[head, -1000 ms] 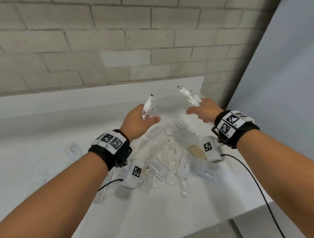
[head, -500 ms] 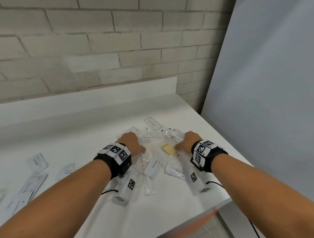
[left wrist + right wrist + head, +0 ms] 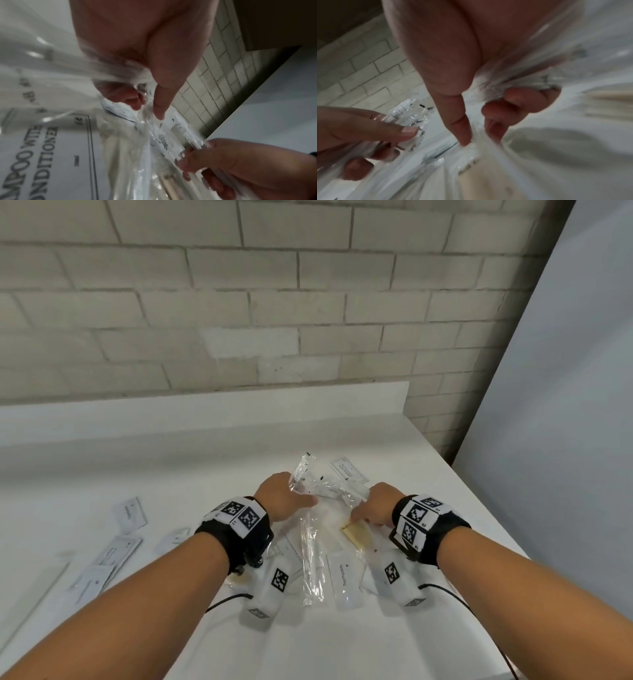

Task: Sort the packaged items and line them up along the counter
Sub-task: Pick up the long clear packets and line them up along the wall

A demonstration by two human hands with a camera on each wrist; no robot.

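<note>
A heap of clear plastic packets (image 3: 329, 508) lies at the right end of the white counter (image 3: 171, 460). My left hand (image 3: 284, 496) grips one crinkled clear packet (image 3: 301, 470) whose end sticks up; the left wrist view shows thumb and fingers (image 3: 159, 94) pinching the film. My right hand (image 3: 376, 505) clutches clear packets on the heap's right side, its fingers (image 3: 513, 101) curled into the plastic. A toothpaste sachet (image 3: 346, 580), a yellowish packet (image 3: 356, 537) and a long clear packet (image 3: 311, 563) lie between my wrists. A shampoo sachet (image 3: 42, 155) lies under my left wrist.
Several white sachets (image 3: 116, 553) lie spread along the counter to the left. A labelled white packet (image 3: 347, 470) sits behind the heap. A brick wall (image 3: 308, 302) backs the counter, and a grey panel (image 3: 565, 440) stands close at the right. The counter's front edge is near my forearms.
Both hands were raised a second ago, each with a clear packet. They have come down onto the heap and now grip packets there.
</note>
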